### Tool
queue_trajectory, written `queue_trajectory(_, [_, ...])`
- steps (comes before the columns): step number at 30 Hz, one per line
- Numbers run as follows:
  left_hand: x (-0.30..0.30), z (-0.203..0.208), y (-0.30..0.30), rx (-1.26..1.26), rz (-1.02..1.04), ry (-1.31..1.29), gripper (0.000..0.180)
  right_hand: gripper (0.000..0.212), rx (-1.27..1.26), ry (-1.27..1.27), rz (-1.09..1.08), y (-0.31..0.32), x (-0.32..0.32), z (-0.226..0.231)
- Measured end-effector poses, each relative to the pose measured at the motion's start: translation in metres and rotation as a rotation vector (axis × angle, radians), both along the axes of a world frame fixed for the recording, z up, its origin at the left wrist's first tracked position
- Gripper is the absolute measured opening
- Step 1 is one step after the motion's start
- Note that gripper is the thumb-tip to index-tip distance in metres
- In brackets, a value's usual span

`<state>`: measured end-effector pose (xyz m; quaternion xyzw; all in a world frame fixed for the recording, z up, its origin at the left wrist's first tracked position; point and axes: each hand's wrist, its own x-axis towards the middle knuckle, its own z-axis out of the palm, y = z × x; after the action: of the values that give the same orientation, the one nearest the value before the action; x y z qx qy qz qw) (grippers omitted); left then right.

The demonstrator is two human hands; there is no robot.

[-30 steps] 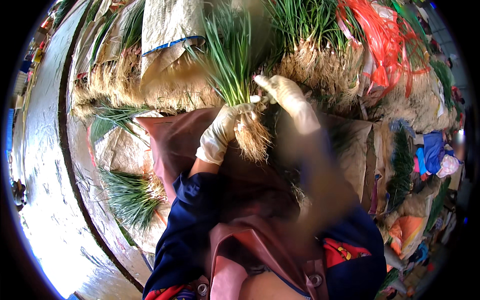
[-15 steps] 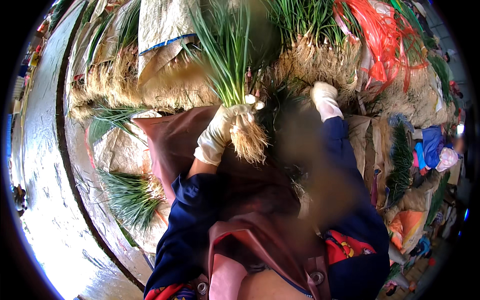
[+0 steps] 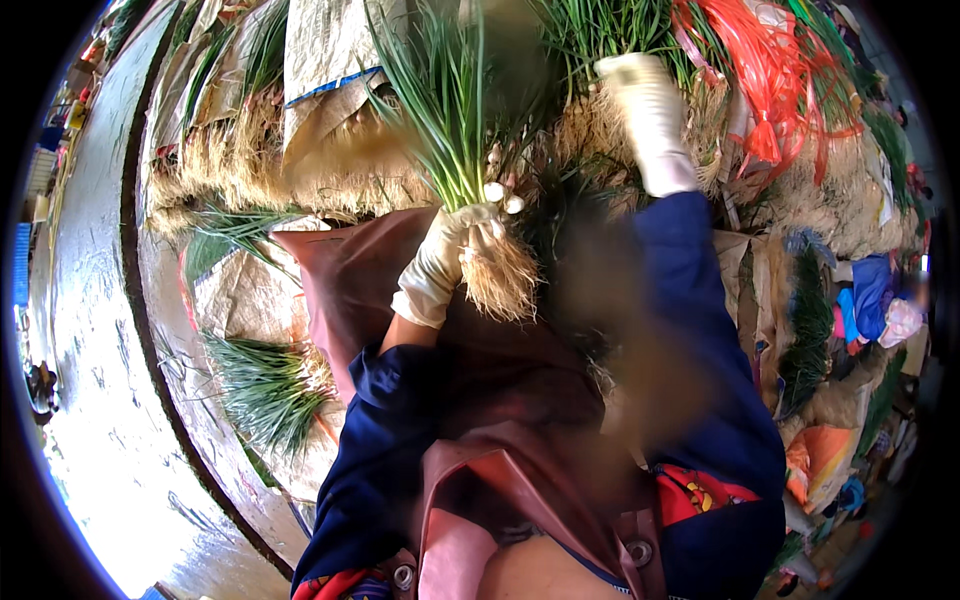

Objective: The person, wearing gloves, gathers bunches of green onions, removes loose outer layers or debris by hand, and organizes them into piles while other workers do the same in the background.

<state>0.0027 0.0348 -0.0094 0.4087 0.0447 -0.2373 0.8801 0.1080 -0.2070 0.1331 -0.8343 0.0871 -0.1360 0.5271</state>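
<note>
My left hand (image 3: 445,250), in a pale glove, is wrapped round a bunch of spring onions (image 3: 460,170) just above its roots. The green leaves point up and away from me; the straw-coloured roots hang below my fist over the maroon apron (image 3: 370,260). Two white bulb ends stick out at the bunch's right side. My right hand (image 3: 645,90), also gloved, is stretched far forward over the standing spring onions (image 3: 590,125) at the back right. Motion smears its fingers, so whether they grip anything does not show.
Red plastic strips (image 3: 755,90) hang over the onions at far right. More rooted bundles (image 3: 240,145) and a woven sack (image 3: 330,45) line the back left. A loose spring onion pile (image 3: 265,390) lies left of me, beside a wet grey floor (image 3: 90,340).
My right hand has moved forward, from beside the roots to over the standing onions. My left hand keeps its hold on the bunch, almost in the same place.
</note>
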Motion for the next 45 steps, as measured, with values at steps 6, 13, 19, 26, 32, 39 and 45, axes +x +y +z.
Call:
queue_trajectory(6, [0.003,0.023,-0.014,-0.329,0.006,0.153,0.037,0.034,-0.123,-0.109,-0.333,-0.19,-0.04,-0.035])
queue_trajectory(13, [0.003,0.028,-0.026,-0.284,-0.014,0.129,0.041,0.034,0.423,0.467,0.202,-0.026,-0.107,-0.093])
queue_trajectory(19, [-0.006,0.049,-0.017,-0.067,-0.001,0.14,0.032,0.014,0.69,0.295,0.426,0.041,-0.069,-0.086])
queue_trajectory(26, [-0.014,0.057,-0.01,0.167,0.103,0.071,0.033,0.02,0.481,0.606,0.164,0.037,-0.088,-0.107])
queue_trajectory(32, [0.006,0.051,-0.041,0.118,-0.033,0.035,0.033,0.021,-0.491,0.266,0.489,0.042,-0.111,-0.127])
queue_trajectory(39, [0.013,0.031,-0.026,-0.193,0.299,0.072,0.028,0.022,-0.799,0.72,0.575,-0.025,-0.097,-0.115])
queue_trajectory(45, [0.011,0.037,-0.024,-0.128,0.266,0.142,0.04,0.044,-0.666,0.621,0.16,-0.011,-0.015,-0.076])
